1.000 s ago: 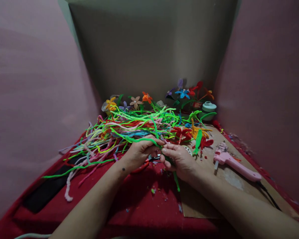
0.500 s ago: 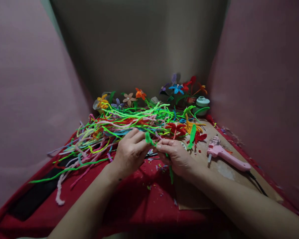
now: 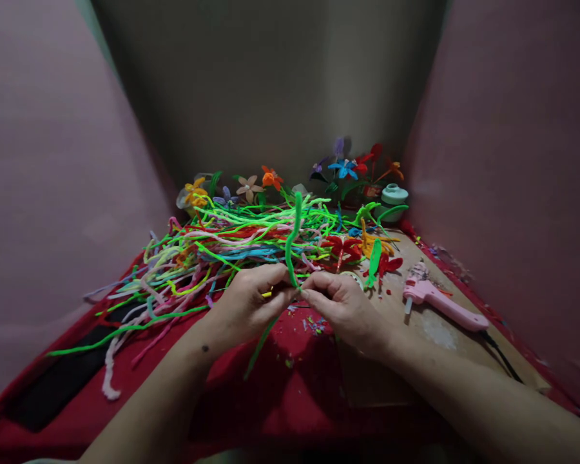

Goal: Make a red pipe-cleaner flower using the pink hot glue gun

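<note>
Between my two hands is a fuzzy green pipe cleaner (image 3: 293, 241). One length of it stands up above my fingers, slightly curved, and another green length slants down below my left hand. My left hand (image 3: 251, 301) pinches it from the left, thumb against fingers. From the other side my right hand (image 3: 341, 303) pinches at the same spot, its fingertips nearly touching the left ones. How the green lengths meet is hidden by my fingertips. Behind the hands lies a big heap of coloured pipe cleaners (image 3: 241, 235).
A pink glue gun (image 3: 439, 303) rests on a brown board (image 3: 439, 338) at the right. Red flower pieces (image 3: 342, 250) and a green leaf shape (image 3: 374, 261) lie near it. Finished flowers (image 3: 247, 187) and a pale green jar (image 3: 394, 196) stand at the back. Scraps dot the red cloth (image 3: 270, 412).
The green pipe cleaner has been turned, so a long part now points upward and another hangs to the left. My left hand has rolled over, and both hands are slightly lower.
</note>
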{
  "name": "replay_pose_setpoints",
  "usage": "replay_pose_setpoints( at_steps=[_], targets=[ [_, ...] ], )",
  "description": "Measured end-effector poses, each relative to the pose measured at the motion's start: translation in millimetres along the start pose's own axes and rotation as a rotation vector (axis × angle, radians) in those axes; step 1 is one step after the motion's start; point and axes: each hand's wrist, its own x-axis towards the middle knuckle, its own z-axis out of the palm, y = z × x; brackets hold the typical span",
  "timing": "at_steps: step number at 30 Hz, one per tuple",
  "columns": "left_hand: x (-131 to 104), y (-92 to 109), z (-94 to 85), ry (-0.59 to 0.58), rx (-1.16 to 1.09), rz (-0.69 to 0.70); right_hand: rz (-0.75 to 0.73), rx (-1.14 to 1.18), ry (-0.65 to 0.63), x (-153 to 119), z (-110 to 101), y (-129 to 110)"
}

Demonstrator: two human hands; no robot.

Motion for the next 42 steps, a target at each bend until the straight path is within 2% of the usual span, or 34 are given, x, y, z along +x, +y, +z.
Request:
replay_pose_setpoints(
  at_steps=[9,11,13,15,17,20,22,24,28,31,34,37,40,42],
  targets=[
    [8.6,-3.6,22.3,0.042,-0.967,-0.644,-0.472,-0.588,0.119,-7.8,-0.1,12.5],
    [10.8,-3.6,25.3,0.002,-1.128,-0.701,-0.502,-0.660,0.116,-7.1,-0.6,13.7],
    [11.5,-3.9,25.1,-0.014,-1.157,-0.693,-0.433,-0.618,0.110,-5.3,-1.1,12.3],
    [10.0,-4.8,22.1,0.022,-1.019,-0.653,-0.265,-0.444,0.118,-2.5,-1.8,8.7],
    [6.9,-6.0,17.8,0.100,-0.760,-0.552,-0.071,-0.184,0.128,0.7,-2.9,4.2],
    [2.0,-7.0,13.1,0.217,-0.327,-0.206,0.116,0.138,0.093,4.4,-4.9,-0.1],
    [1.0,-7.4,12.2,0.239,-0.068,0.054,0.169,0.229,0.059,5.5,-5.7,0.0],
    [2.1,-7.9,12.1,0.230,0.127,0.225,0.183,0.260,0.027,5.8,-5.8,1.7],
    [4.9,-9.3,9.3,0.153,0.320,0.333,0.193,0.295,-0.040,5.1,-4.8,2.7],
    [2.6,-6.5,6.9,0.069,0.308,0.329,0.209,0.368,-0.082,5.1,-4.3,-2.3],
    [-0.8,1.8,9.9,0.098,0.139,0.222,0.232,0.438,-0.083,5.6,-4.4,-7.6],
    [-0.2,10.1,17.2,0.202,-0.172,-0.118,0.174,0.361,-0.051,4.4,-4.7,-7.9],
    [4.1,11.4,22.3,0.119,-0.690,-0.467,-0.081,-0.067,0.024,-0.4,-4.9,-3.8],
    [6.3,8.7,22.9,0.040,-0.993,-0.602,-0.301,-0.432,0.047,-4.7,-4.8,-0.9]
  ],
)
